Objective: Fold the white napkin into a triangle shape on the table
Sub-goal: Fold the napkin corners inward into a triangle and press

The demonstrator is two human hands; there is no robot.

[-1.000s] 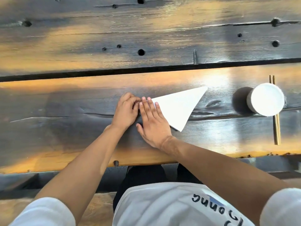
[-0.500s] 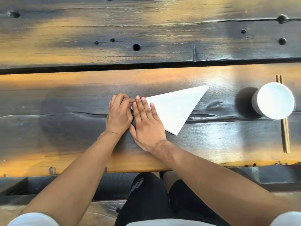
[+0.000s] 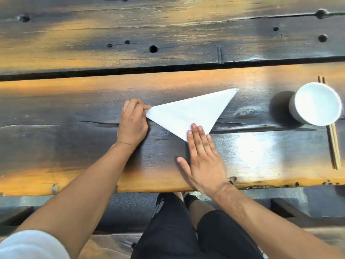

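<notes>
The white napkin [image 3: 192, 111] lies flat on the dark wooden table [image 3: 74, 139], folded into a long triangle with one tip pointing up and to the right. My left hand [image 3: 133, 124] pinches the napkin's left corner between curled fingers and thumb. My right hand [image 3: 202, 157] lies flat with straight fingers, and its fingertips press on the napkin's near corner.
A white bowl [image 3: 316, 103] stands at the right of the table, resting partly on a pair of wooden chopsticks [image 3: 333, 144]. A dark gap between planks [image 3: 112, 71] runs across the table behind the napkin. The table's near edge [image 3: 149, 187] is just above my knees.
My right hand slid from the napkin's left corner, beside my left hand, down and right to the near corner. More of the napkin now shows. My left hand stays at the left corner.
</notes>
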